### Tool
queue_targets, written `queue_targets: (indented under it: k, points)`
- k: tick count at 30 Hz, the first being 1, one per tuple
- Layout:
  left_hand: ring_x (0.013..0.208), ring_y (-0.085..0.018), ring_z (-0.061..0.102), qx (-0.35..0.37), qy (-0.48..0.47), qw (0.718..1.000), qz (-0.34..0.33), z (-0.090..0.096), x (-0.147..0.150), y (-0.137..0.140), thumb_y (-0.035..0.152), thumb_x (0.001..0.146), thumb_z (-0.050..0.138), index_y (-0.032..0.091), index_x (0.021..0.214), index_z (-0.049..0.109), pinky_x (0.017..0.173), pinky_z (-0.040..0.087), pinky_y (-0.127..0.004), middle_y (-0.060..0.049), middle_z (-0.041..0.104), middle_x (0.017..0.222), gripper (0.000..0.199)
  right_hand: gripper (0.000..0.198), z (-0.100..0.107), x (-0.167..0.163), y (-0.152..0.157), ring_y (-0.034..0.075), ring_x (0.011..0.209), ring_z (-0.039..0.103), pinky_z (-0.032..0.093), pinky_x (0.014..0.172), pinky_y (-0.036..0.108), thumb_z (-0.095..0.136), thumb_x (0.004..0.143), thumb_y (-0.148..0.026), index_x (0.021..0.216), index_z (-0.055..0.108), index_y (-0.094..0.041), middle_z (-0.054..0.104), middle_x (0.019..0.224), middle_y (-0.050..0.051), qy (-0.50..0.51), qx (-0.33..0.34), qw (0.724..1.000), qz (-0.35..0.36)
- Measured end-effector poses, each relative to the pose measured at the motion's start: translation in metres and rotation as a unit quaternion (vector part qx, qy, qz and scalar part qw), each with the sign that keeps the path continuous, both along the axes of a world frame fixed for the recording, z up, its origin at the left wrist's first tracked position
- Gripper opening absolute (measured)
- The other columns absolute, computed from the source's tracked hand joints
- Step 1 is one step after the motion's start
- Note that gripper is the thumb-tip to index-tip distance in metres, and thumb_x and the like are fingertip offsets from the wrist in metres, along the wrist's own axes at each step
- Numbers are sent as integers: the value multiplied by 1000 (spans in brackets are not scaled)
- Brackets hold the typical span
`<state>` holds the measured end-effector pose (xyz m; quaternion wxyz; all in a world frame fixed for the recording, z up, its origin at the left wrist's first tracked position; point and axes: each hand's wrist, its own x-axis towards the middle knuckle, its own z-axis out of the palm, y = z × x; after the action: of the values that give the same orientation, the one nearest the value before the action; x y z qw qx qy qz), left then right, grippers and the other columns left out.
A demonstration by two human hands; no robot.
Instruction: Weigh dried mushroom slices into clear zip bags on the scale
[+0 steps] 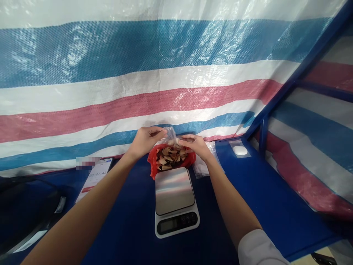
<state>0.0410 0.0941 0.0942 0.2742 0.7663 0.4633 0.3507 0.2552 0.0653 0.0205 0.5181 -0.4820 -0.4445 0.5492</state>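
Above a red plastic bag (192, 161) full of dried brown slices (172, 156), my left hand (147, 140) pinches the top edge of a small clear plastic bag (171, 133). My right hand (195, 144) is closed at the other side of the clear bag, its fingertips low against it. A few pale pieces (174, 142) show at the bag's lower part; whether they are all inside it I cannot tell. Just in front of the red bag stands a white kitchen scale (176, 198) with a bare metal plate and a dark display.
Clear plastic bags (202, 167) lie right of the red bag. Farther right, a small bag holds a white round object (239, 150). A phone (95, 176) showing a timer lies left, near a black item (30, 213). Striped sheeting (138, 103) backs the blue table (124, 228).
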Motion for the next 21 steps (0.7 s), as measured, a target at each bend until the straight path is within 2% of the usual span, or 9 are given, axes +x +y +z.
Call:
queue_targets:
  k: [4, 9, 14, 21]
  points:
    - [87, -24, 70, -11, -14, 1000, 11, -1, 2, 0, 52, 79, 67, 19, 87, 79, 76, 54, -32, -5, 79, 90, 36, 49, -3, 6, -1, 19, 85, 72, 61, 65, 26, 90, 61, -39, 104, 74, -19, 77, 97, 4, 19, -3, 999, 32]
    - [88, -24, 69, -27, -34, 999, 24, -5, 2, -2, 50, 79, 66, 19, 85, 78, 76, 52, -31, -5, 78, 88, 34, 59, -9, 7, 1, 19, 88, 72, 63, 81, 34, 91, 58, -31, 114, 73, -20, 76, 103, 4, 54, -3, 993, 101]
    - [86, -24, 69, -47, -44, 998, 23, -9, 3, -6, 50, 78, 66, 19, 83, 78, 77, 51, -32, -5, 78, 88, 33, 53, -16, 2, 7, 20, 92, 70, 62, 79, 33, 90, 58, -29, 108, 75, -20, 75, 106, 5, 17, 15, 997, 79]
    - [89, -25, 69, -44, -47, 997, 33, -10, 1, -6, 49, 76, 67, 19, 83, 78, 79, 51, -32, -5, 79, 90, 33, 38, -17, -2, 8, 18, 78, 69, 61, 68, 31, 90, 57, -31, 90, 76, -18, 75, 89, 3, 22, -11, 999, 28]
